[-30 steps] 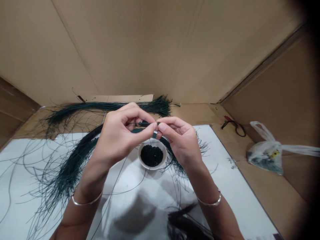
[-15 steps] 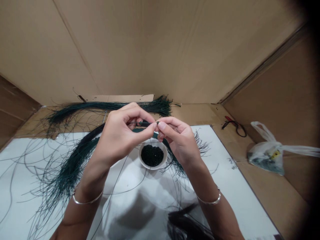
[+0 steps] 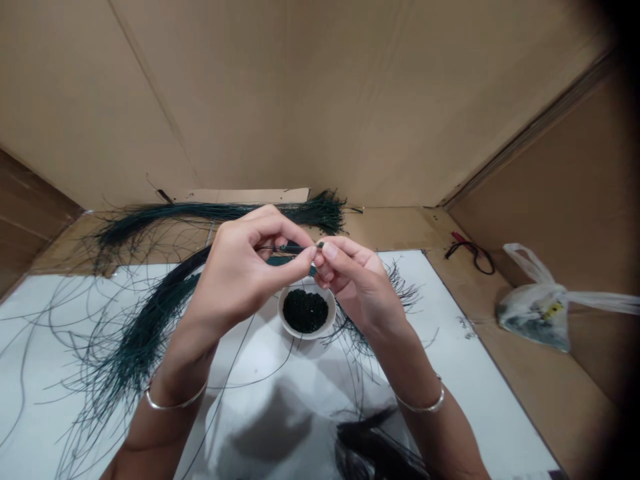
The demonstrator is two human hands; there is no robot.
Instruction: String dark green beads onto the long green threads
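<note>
Thumb and forefinger of my left hand (image 3: 245,267) pinch a thin dark strand (image 3: 270,249), its end pointing right. My right hand (image 3: 363,283) is closed in a pinch on a tiny dark green bead (image 3: 321,245). The fingertips of both hands nearly meet; whether the strand runs through the bead is too small to tell. Just below them stands a white bowl (image 3: 307,335) filled with small dark green bead-like pieces (image 3: 305,311). Under and behind my hands a bundle of dark green strands (image 3: 145,327) fans out to the left, its other end showing past my right wrist.
Another bundle of dark strands (image 3: 200,212) lies along the cardboard back wall (image 3: 300,100). At right are a tied plastic bag (image 3: 537,317) and a black cord with a red part (image 3: 470,253). A dark bundle (image 3: 375,447) lies at the near edge of the white board (image 3: 480,393).
My right fingers have drawn slightly right, leaving a small gap from my left fingertips, and the green bead shows more clearly. My left hand has hardly moved.
</note>
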